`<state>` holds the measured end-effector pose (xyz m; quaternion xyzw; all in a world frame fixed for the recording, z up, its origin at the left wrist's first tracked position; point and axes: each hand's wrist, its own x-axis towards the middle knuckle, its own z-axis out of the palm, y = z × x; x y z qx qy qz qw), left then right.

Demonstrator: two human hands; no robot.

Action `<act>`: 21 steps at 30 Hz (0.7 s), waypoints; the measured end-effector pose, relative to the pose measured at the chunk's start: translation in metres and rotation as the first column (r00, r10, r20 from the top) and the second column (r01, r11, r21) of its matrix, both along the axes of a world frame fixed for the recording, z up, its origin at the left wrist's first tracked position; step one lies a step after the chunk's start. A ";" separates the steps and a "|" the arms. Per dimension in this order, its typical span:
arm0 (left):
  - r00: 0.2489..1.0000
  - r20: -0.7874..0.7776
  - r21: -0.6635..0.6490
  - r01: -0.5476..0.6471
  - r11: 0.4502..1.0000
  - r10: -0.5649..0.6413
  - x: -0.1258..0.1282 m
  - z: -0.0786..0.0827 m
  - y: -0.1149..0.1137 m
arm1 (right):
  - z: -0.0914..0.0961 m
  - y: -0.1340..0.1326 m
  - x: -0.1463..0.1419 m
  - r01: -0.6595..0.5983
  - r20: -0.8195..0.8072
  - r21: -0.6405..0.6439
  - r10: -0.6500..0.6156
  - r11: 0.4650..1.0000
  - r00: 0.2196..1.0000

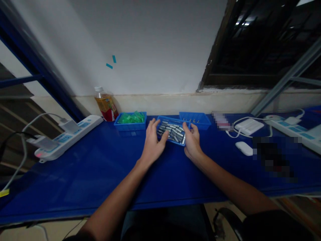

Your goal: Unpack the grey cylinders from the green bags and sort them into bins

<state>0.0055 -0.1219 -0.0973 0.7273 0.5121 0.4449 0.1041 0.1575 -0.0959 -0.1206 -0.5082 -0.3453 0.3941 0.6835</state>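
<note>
A small blue tray [160, 119] full of several silver metal pieces [173, 131] sits on the blue table [100, 174]. My left hand [153, 142] rests at the tray's left side, fingers stretched out and touching its rim. My right hand [192, 140] is at the tray's right side, fingers curled over its edge. Behind it on the left stands a blue tray of green parts [130, 118]. Behind on the right is another blue tray [195, 119] with a few small metal parts.
A drink bottle [106, 106] stands by the wall. A white power strip [67, 135] with plugs lies at the left. At the right are white chargers, cables [248, 126], a white oval device [243, 148] and another power strip [296, 134]. The table's front edge runs near my body.
</note>
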 end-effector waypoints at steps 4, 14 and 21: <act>0.990 -0.130 0.041 0.055 0.998 -0.049 0.018 -0.002 0.008 | -0.003 0.000 -0.004 0.010 -0.074 0.008 -0.009 1.000 0.997; 0.829 -0.517 -0.041 0.224 0.974 -0.213 0.016 0.001 0.029 | -0.011 -0.005 0.006 -0.063 -0.021 -0.011 0.063 0.998 0.998; 0.764 -0.615 -0.041 0.214 0.976 -0.193 0.015 0.008 0.038 | -0.011 -0.004 0.006 -0.126 0.006 -0.055 0.127 0.990 0.992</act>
